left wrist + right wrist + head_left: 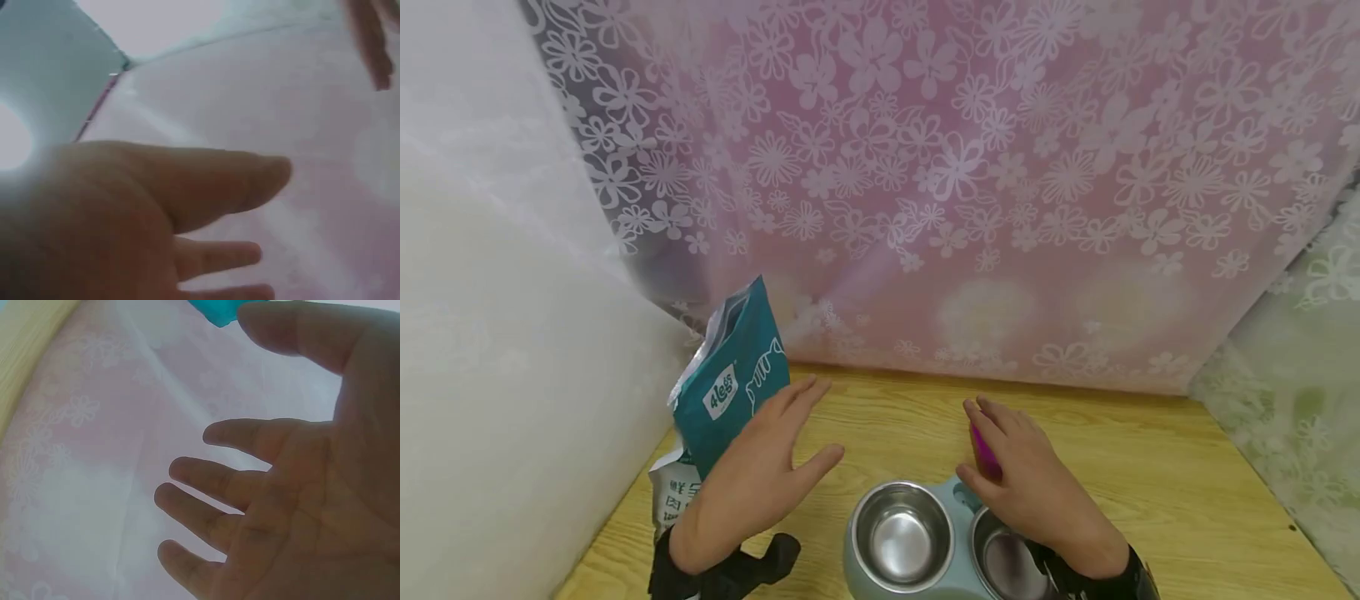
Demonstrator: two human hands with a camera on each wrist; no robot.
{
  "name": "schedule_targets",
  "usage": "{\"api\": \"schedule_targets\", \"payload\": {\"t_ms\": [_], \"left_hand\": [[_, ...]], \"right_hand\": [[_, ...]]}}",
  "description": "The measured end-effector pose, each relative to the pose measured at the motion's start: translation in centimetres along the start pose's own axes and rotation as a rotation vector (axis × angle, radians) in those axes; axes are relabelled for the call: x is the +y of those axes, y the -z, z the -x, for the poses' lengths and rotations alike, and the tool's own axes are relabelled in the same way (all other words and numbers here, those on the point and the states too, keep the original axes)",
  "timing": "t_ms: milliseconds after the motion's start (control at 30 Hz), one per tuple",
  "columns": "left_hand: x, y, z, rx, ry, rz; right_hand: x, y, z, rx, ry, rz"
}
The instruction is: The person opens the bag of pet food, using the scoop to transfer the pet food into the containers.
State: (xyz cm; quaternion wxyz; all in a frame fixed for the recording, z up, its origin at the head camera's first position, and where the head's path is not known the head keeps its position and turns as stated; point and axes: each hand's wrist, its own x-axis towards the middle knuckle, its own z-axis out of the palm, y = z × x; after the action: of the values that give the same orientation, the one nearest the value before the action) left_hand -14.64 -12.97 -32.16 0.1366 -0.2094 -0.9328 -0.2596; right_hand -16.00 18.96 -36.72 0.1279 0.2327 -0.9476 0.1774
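My left hand [760,462] hovers with fingers spread and thumb out, just right of a teal pet food bag [703,425] marked "4Legs", overlapping its lower part in the head view. The bag stands with its top edge parted. My right hand [1026,475] is held over the right side of a light blue double bowl stand [958,575], fingers extended. Its palm [281,506] shows bare in the right wrist view. Below and behind its fingers is a magenta object [983,454], mostly hidden. The stand holds a left steel bowl [902,537] and a right steel bowl [1003,554], partly covered by my hand.
A wood-grain table [1187,492] lies under everything. A pink floral curtain [910,208] hangs along its back edge, with a white sheet [512,333] at left and a pale green floral one [1300,400] at right. White printed packaging [672,496] shows below the teal bag.
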Motion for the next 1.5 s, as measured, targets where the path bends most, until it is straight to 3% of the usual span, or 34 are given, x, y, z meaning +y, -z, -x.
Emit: {"api": "schedule_targets", "payload": {"t_ms": [67,200,267,333,400,533,600,667,800,1067,1200,1300,1500], "left_hand": [[0.1,1.4,0.8,0.15,-0.057,0.034],[0.3,3.7,1.8,0.616,-0.18,0.131],[0.2,4.4,2.2,0.791,-0.163,0.162],[-0.3,4.8,2.4,0.856,-0.057,0.156],[-1.2,5.1,2.6,0.813,0.088,0.128],[-3.1,5.5,2.8,0.532,0.358,0.088],[-3.8,5.7,2.7,0.392,0.439,0.086],[-4.3,5.7,2.4,0.292,0.463,0.073],[-5.0,5.3,2.1,0.201,0.395,0.047],[-4.5,4.1,2.1,0.161,0.125,-0.15],[-3.9,3.8,2.4,0.124,0.085,-0.183],[-3.4,3.8,2.5,0.04,0.086,-0.159],[-2.4,3.9,3.1,-0.113,0.013,-0.124]], "right_hand": [[-0.2,0.1,0.0,-0.003,0.003,0.0],[-0.6,0.2,0.1,-0.009,0.012,0.004],[-0.8,0.3,0.2,-0.011,0.022,0.002],[-1.0,0.4,0.3,-0.008,0.032,-0.002],[-1.3,0.6,0.6,-0.002,0.042,-0.011],[-2.1,1.2,1.1,0.002,0.043,-0.006],[-2.7,1.5,1.4,0.007,0.048,0.005],[-3.2,1.7,1.6,0.019,0.058,0.018],[-4.0,1.7,1.9,0.03,0.071,0.013],[-7.0,0.8,1.2,0.027,0.08,-0.054],[-8.9,0.1,0.2,-0.005,0.092,-0.104],[-10.1,-0.7,-0.9,-0.013,0.157,-0.122],[-11.7,-2.3,-2.2,0.02,0.292,-0.159]]}}
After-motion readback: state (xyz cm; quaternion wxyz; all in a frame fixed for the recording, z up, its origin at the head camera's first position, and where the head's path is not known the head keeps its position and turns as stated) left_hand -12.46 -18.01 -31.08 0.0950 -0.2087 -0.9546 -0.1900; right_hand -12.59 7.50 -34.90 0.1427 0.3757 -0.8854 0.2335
